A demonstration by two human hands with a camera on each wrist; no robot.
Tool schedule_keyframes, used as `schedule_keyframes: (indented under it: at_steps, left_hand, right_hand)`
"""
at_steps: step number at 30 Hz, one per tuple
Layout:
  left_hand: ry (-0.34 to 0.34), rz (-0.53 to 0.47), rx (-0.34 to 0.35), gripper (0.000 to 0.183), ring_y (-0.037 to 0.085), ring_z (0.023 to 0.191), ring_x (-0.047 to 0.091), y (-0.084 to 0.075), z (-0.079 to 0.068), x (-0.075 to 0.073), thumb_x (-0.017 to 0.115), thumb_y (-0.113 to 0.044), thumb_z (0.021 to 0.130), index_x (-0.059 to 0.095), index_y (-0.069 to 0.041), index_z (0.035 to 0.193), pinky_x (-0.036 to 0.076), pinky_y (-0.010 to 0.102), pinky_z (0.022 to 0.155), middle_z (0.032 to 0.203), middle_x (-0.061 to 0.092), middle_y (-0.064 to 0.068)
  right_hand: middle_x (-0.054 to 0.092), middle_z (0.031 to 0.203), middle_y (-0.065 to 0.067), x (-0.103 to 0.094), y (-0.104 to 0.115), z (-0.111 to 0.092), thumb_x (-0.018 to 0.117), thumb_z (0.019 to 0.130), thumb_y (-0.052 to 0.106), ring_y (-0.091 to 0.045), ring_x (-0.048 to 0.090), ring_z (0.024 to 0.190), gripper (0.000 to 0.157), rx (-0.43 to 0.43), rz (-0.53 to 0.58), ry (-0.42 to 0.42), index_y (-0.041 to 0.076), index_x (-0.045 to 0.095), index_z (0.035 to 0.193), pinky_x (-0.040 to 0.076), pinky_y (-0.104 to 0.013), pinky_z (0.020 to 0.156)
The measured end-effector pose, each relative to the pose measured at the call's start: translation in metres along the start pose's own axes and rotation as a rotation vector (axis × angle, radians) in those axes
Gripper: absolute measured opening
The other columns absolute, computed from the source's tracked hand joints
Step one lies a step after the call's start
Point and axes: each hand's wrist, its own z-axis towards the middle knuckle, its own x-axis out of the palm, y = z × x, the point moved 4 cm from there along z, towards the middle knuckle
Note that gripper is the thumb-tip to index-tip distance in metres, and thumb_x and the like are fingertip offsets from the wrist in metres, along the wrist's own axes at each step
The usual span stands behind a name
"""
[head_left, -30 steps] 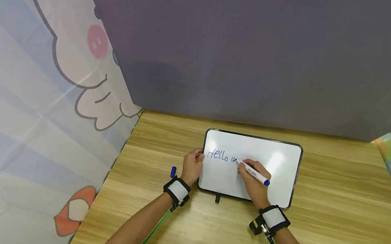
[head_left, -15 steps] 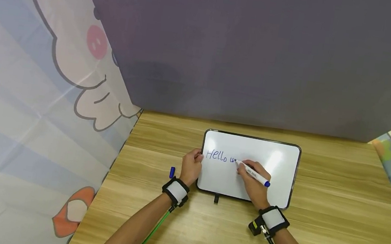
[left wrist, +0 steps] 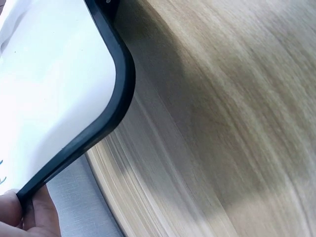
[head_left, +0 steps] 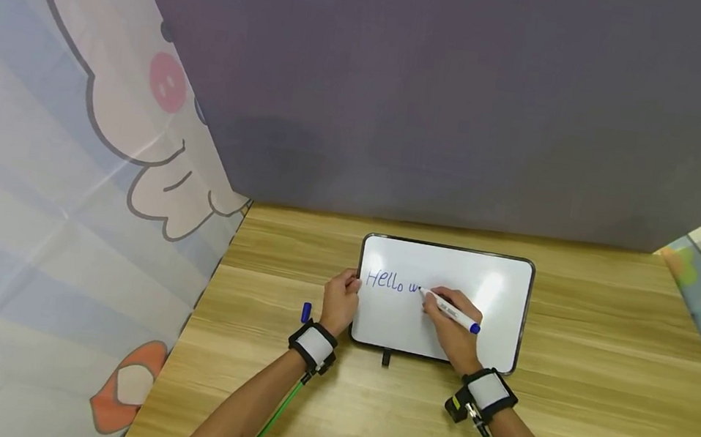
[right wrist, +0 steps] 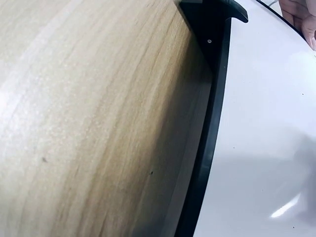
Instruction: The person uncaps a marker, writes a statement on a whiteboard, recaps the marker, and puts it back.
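A whiteboard with a black frame bears blue handwriting that reads "Hello" and the start of another word. My left hand grips its left edge; in the left wrist view, the thumb of that hand lies on the face and fingers go behind the frame. In my right hand is a white whiteboard marker with a blue end, its tip at the last letter. The right wrist view shows the board's lower edge and part of the left hand, but neither the right hand nor the marker.
A blue marker cap lies on the wooden table, left of the board. A black support piece sticks out below the lower frame. Behind the table stands a dark grey panel; a printed cloth hangs at the left.
The marker tip has made only slight movements at the last letter, which now looks like a "w". Both hands keep their holds; the head view has shifted slightly.
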Motion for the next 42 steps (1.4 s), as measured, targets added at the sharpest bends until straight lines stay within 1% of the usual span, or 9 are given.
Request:
schedule_keyframes:
  at_steps: [6, 17, 20, 23, 26, 29, 33, 38, 42]
  left_hand:
    - [0.004, 0.000, 0.011, 0.021, 0.023, 0.081, 0.062, -0.003, 0.002, 0.000, 0.051, 0.003, 0.090, 0.066, 0.004, 0.104, 0.053, 0.033, 0.070, 0.090, 0.068, 0.018]
    - [0.003, 0.018, 0.014, 0.020, 0.022, 0.079, 0.061, -0.004, 0.003, 0.000, 0.051, 0.003, 0.090, 0.066, 0.004, 0.103, 0.052, 0.032, 0.069, 0.089, 0.068, 0.018]
    - [0.001, 0.015, 0.026, 0.020, 0.021, 0.078, 0.060, -0.005, 0.003, 0.000, 0.051, 0.003, 0.090, 0.066, 0.004, 0.103, 0.051, 0.031, 0.068, 0.087, 0.067, 0.018]
    - [0.001, 0.010, 0.030, 0.020, 0.021, 0.077, 0.060, -0.005, 0.003, 0.000, 0.051, 0.003, 0.089, 0.066, 0.004, 0.102, 0.051, 0.030, 0.067, 0.087, 0.067, 0.017]
    - [-0.002, 0.008, 0.026, 0.020, 0.021, 0.077, 0.060, -0.005, 0.003, 0.000, 0.051, 0.003, 0.089, 0.066, 0.004, 0.102, 0.051, 0.031, 0.067, 0.087, 0.067, 0.017]
    - [-0.003, 0.006, 0.021, 0.020, 0.021, 0.078, 0.061, -0.005, 0.003, 0.000, 0.051, 0.003, 0.090, 0.066, 0.004, 0.102, 0.052, 0.031, 0.068, 0.088, 0.067, 0.018]
    - [-0.002, 0.010, 0.017, 0.020, 0.021, 0.079, 0.061, -0.004, 0.002, 0.001, 0.051, 0.003, 0.089, 0.067, 0.003, 0.103, 0.052, 0.031, 0.068, 0.089, 0.068, 0.017]
    - [-0.004, 0.025, 0.034, 0.019, 0.020, 0.076, 0.060, -0.002, 0.001, 0.001, 0.052, 0.003, 0.089, 0.066, 0.004, 0.101, 0.050, 0.028, 0.064, 0.085, 0.067, 0.017]
    - [0.000, 0.025, 0.025, 0.018, 0.019, 0.076, 0.059, -0.001, 0.000, -0.001, 0.052, 0.001, 0.090, 0.066, 0.005, 0.101, 0.048, 0.026, 0.064, 0.085, 0.066, 0.017]
  right_hand:
    - [0.066, 0.080, -0.016, -0.001, 0.002, 0.002, 0.066, 0.082, 0.002, -0.003, 0.063, 0.066, 0.014, -0.016, 0.010, -0.006, -0.006, 0.066, 0.094, 0.047, -0.014, 0.059]
    - [0.065, 0.080, -0.016, 0.000, 0.000, 0.000, 0.066, 0.081, 0.000, 0.000, 0.061, 0.066, 0.012, -0.011, 0.012, 0.000, -0.005, 0.067, 0.092, 0.047, -0.013, 0.060]
    - [0.065, 0.079, -0.017, -0.001, -0.007, -0.001, 0.067, 0.081, 0.000, 0.000, 0.060, 0.065, 0.012, -0.031, 0.026, -0.016, -0.005, 0.067, 0.091, 0.047, -0.013, 0.059]
    - [0.066, 0.078, -0.014, -0.002, -0.017, -0.001, 0.068, 0.080, 0.002, 0.001, 0.060, 0.064, 0.010, -0.043, 0.023, -0.036, -0.001, 0.068, 0.090, 0.047, -0.013, 0.058]
    - [0.067, 0.077, -0.011, -0.003, -0.025, 0.001, 0.069, 0.081, 0.006, 0.002, 0.061, 0.064, 0.009, -0.039, 0.009, -0.048, 0.003, 0.069, 0.090, 0.047, -0.013, 0.057]
    - [0.067, 0.077, -0.010, -0.004, -0.027, 0.002, 0.068, 0.082, 0.009, 0.002, 0.061, 0.064, 0.010, -0.032, -0.002, -0.047, 0.004, 0.068, 0.090, 0.047, -0.014, 0.057]
    - [0.066, 0.079, -0.013, -0.003, -0.019, 0.002, 0.067, 0.083, 0.006, 0.000, 0.062, 0.065, 0.012, -0.011, 0.013, -0.030, -0.001, 0.067, 0.093, 0.048, -0.014, 0.059]
    - [0.065, 0.080, -0.011, -0.002, -0.005, 0.002, 0.065, 0.084, 0.004, -0.001, 0.064, 0.067, 0.013, 0.006, 0.016, -0.001, -0.004, 0.066, 0.094, 0.049, -0.014, 0.059]
    - [0.066, 0.080, -0.012, -0.004, -0.001, 0.001, 0.065, 0.084, 0.004, -0.002, 0.064, 0.067, 0.013, 0.007, 0.009, -0.006, -0.004, 0.066, 0.093, 0.049, -0.014, 0.059]
